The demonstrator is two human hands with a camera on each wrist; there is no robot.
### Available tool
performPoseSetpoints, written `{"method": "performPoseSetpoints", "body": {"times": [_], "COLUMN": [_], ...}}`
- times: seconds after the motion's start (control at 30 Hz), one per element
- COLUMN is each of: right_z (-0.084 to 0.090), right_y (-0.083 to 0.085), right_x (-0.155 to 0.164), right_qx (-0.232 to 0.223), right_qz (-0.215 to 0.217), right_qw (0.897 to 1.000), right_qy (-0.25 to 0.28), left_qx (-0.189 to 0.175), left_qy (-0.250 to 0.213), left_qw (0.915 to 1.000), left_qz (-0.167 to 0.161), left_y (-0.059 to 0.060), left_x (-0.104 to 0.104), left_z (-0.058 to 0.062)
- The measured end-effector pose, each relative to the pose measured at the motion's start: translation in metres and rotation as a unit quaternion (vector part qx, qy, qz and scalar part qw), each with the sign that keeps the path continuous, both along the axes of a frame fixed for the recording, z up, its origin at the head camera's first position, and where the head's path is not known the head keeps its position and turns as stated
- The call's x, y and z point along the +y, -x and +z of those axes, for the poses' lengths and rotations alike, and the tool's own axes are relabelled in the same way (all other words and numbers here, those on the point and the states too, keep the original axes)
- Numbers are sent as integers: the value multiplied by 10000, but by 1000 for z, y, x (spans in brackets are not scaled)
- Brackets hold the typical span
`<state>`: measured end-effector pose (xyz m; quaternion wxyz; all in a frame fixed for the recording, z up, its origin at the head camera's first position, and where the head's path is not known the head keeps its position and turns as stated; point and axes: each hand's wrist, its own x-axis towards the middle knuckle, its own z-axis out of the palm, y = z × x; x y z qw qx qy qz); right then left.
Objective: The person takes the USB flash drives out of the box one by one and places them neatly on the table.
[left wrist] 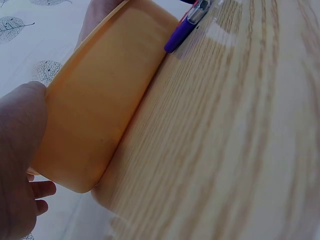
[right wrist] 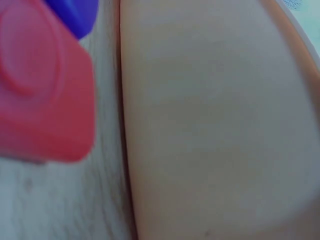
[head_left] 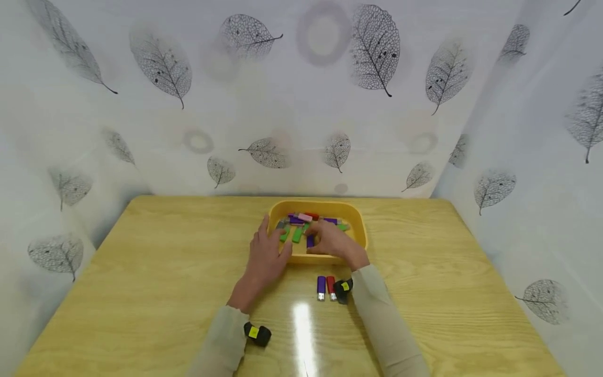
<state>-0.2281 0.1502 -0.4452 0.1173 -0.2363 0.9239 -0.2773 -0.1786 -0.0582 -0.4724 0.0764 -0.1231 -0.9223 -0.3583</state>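
A yellow plastic tray (head_left: 359,230) stands at the back of the table with several USB sticks inside: green, purple, pink, red and grey. My left hand (head_left: 266,256) holds the tray's front left corner, thumb at the front rim and fingers along the left side. Inside the tray, my right hand (head_left: 335,242) has its thumb and fingers around a purple USB stick (head_left: 310,241). In front of the tray, a second purple USB stick (head_left: 321,287) and a red USB stick (head_left: 331,287) lie side by side, metal plugs toward me. The right wrist view shows the red stick's body close up.
The wooden table (head_left: 165,272) runs back to a leaf-patterned white curtain (head_left: 292,104), which also closes off both sides. A black wrist strap (head_left: 257,333) hangs at the left cuff and another wrist strap (head_left: 343,290) beside the red stick.
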Motion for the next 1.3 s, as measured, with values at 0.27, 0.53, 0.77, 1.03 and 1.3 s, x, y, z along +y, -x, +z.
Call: {"method": "performPoseSetpoints", "body": {"times": [0.27,0.53,0.77,1.03,1.3], "right_z": [0,-1,-4,-2,13], "right_y": [3,3,6,7,3], "right_x": [-2,2,2,-1,11], "right_qx": [157,62,38,-14,62], "right_qz": [166,159,176,54,-264], "right_qw": [9997,9998,9997,9998,9996], "right_qy": [-113,-102,-160,-170,-81], "left_qx": [159,258,266,142,140], "left_qy": [-6,139,112,119,120], "left_qw": [9999,9996,9996,9998,9998], "left_qz": [-58,-4,-24,25,-43], "left_y": [3,5,5,2,5], "left_x": [-4,1,1,-3,-4], "left_z": [-3,-2,-2,-4,-5]}}
